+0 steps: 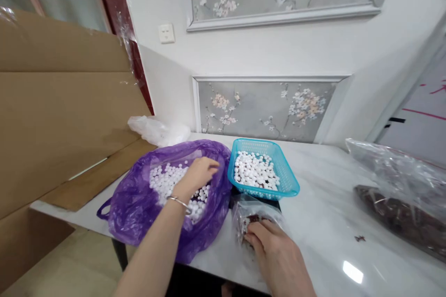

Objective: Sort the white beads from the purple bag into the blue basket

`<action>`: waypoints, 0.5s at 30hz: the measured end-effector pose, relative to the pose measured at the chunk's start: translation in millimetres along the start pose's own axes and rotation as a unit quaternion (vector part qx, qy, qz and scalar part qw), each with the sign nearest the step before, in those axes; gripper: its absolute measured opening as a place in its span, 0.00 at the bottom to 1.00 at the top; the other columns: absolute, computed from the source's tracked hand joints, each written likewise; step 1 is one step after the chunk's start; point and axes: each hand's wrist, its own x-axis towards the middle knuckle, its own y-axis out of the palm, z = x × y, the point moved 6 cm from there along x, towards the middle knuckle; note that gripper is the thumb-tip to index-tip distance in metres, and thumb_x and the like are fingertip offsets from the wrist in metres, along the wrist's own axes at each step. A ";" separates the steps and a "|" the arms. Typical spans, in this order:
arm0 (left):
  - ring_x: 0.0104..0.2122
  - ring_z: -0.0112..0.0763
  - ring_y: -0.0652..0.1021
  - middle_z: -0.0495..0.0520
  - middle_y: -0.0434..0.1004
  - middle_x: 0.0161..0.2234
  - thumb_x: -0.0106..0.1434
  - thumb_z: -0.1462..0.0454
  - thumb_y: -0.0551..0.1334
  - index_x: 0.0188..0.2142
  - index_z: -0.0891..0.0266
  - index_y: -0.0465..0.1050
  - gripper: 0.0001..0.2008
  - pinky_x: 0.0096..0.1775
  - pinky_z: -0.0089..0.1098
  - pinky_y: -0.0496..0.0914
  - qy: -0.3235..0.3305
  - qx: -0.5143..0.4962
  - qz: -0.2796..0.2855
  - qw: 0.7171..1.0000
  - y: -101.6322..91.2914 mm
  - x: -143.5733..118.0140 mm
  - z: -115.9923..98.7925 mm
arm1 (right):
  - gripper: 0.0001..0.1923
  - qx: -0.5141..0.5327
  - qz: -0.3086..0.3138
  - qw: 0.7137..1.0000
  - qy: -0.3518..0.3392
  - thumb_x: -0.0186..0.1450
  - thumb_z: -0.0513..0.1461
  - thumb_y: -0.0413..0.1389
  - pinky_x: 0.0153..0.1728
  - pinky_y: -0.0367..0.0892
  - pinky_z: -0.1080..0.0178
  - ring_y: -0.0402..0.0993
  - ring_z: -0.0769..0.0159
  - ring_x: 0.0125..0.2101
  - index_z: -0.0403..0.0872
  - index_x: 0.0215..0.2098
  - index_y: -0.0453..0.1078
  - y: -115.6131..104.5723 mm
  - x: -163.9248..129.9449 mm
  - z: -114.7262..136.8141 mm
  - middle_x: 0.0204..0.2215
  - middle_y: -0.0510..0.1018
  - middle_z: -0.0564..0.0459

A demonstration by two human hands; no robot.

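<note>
My left hand [200,174], a bangle at its wrist, is over a purple plastic bag [134,211] holding many small white balls [167,181]. Its fingers are bent together and point right; anything they hold is hidden. At the mouth of a clear plastic bag [240,211], my right hand [275,250] has thumb and fingers closed together. Small dark brown pieces [258,218] lie in that bag beside the fingertips, and I cannot make out what is pinched. Behind it stands a turquoise basket [289,181] with white balls that have brown bits among them.
A larger clear bag of dark brown pieces [393,211] lies at the right of the white tabletop [320,241]. One loose brown piece [360,238] is near it. A big cardboard box [62,125] stands at the left, and white plastic [160,131] lies by the wall.
</note>
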 end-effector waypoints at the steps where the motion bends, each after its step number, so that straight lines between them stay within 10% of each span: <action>1: 0.47 0.41 0.78 0.57 0.81 0.44 0.64 0.64 0.61 0.41 0.62 0.78 0.08 0.52 0.44 0.68 -0.026 0.020 -0.001 0.999 -9.7 -4.2 15.1 | 0.12 0.020 -0.013 1.000 0.000 0.67 0.34 0.51 0.28 0.70 0.63 0.78 0.61 0.29 0.51 0.28 0.72 -1.7 0.2 -0.2 0.29 0.78 0.53; 7: 0.45 0.40 0.77 0.58 0.73 0.51 0.66 0.60 0.60 0.51 0.61 0.70 0.15 0.45 0.45 0.74 -0.123 0.059 -0.016 0.990 -30.1 -29.8 68.5 | 0.13 0.159 -0.058 0.986 0.010 0.68 0.35 0.50 0.33 0.69 0.64 0.76 0.63 0.30 0.51 0.28 0.72 0.2 -1.5 -4.9 0.31 0.77 0.53; 15: 0.42 0.46 0.78 0.58 0.81 0.35 0.60 0.63 0.65 0.34 0.63 0.79 0.06 0.48 0.42 0.68 -0.126 -0.068 -0.078 0.987 -28.2 -40.5 57.0 | 0.09 0.270 -0.120 0.956 -0.005 0.67 0.35 0.53 0.35 0.70 0.67 0.77 0.64 0.34 0.51 0.32 0.74 -20.5 -11.1 -11.1 0.35 0.80 0.53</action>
